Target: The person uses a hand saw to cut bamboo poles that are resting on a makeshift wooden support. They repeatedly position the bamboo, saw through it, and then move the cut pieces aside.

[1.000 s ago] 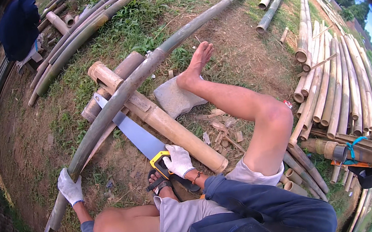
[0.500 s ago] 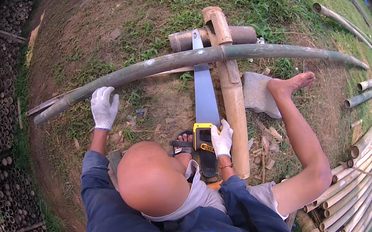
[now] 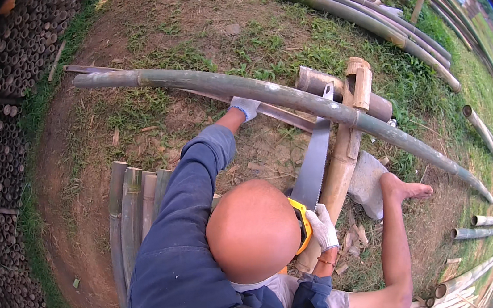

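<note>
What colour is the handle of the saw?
The saw handle is yellow and black, gripped by the white-gloved right hand. The head view shows it.

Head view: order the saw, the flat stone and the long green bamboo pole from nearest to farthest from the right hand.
1. Saw: its handle is gripped in the right hand.
2. Flat stone: on the ground just right of the hand, beside the bare foot.
3. Long green bamboo pole: farther up, crossing the blade's far end.

White gloves on both hands (image 3: 321, 226), navy long sleeves, apparently pale shorts, bare feet.
</note>
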`<state>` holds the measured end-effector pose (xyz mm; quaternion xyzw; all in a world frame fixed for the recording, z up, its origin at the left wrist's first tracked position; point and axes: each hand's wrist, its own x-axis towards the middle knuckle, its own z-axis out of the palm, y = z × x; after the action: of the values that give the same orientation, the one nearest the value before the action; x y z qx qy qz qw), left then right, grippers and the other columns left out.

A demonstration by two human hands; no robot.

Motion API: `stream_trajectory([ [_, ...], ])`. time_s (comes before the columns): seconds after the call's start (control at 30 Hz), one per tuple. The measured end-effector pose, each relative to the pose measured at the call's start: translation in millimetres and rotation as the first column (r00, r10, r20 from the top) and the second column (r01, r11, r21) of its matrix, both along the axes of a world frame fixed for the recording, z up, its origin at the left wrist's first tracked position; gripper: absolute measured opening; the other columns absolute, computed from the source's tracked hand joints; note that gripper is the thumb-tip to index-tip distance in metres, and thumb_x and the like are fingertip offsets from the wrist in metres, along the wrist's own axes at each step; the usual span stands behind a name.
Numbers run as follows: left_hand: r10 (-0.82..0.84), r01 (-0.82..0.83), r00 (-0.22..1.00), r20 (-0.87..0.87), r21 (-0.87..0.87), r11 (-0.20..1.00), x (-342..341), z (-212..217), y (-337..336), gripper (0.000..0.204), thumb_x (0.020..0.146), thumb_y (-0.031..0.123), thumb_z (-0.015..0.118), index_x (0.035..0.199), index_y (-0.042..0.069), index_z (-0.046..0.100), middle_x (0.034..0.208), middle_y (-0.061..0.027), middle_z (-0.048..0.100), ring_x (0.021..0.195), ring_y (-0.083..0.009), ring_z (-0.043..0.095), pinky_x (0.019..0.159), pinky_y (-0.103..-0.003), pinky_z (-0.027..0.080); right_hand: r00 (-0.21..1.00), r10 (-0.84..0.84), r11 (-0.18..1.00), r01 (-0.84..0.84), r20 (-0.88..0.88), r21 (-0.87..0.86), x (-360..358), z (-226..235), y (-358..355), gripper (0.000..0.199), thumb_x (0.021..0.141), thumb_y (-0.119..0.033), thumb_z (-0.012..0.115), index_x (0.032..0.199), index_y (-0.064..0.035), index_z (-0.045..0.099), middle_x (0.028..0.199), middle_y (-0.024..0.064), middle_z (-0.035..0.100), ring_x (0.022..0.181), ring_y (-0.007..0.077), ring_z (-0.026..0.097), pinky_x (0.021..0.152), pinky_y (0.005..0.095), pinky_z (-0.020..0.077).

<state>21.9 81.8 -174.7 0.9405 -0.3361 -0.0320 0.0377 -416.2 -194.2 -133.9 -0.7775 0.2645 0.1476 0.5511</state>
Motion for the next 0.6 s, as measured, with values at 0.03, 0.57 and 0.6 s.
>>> stream_trajectory([
  [0.03,-0.035,0.035,0.999,0.005,0.031,0.999,-1,2,7,0.045,0.090,0.020,0.078,0.134,0.010,0.079,0.133,-0.0222,0.078,0.126,-0.0428,0.075,0.106,-0.054,0.060,0.998,0.037,0.996,-0.040,0.042,0.080,-11,10,-8,0.032,0.110,-0.022,0.072,0.131,0.0002,0.065,0.117,0.0101,0.069,0.107,0.0190,0.062,0.099,0.0334,0.0524],
  [0.57,0.017,-0.022,0.999,0.042,0.115,0.993,-154,71,196,0.034,0.082,0.011,0.080,0.114,0.016,0.071,0.100,-0.0099,0.070,0.104,-0.0343,0.072,0.110,-0.055,0.048,0.987,0.159,0.888,-0.142,0.003,-0.438,-25,89,9,0.044,0.102,-0.023,0.076,0.138,0.0013,0.070,0.130,0.0271,0.070,0.122,0.0439,0.067,0.108,0.0521,0.0532],
  [0.6,-0.044,0.042,0.998,0.046,0.045,0.998,-165,78,190,0.035,0.082,0.010,0.079,0.115,0.017,0.071,0.101,-0.0101,0.070,0.103,-0.0342,0.072,0.109,-0.053,0.049,0.988,0.153,0.847,-0.117,0.028,-0.519,-17,97,19,0.047,0.101,-0.024,0.077,0.141,0.0007,0.070,0.133,0.0282,0.070,0.125,0.0463,0.066,0.110,0.0540,0.0526],
])
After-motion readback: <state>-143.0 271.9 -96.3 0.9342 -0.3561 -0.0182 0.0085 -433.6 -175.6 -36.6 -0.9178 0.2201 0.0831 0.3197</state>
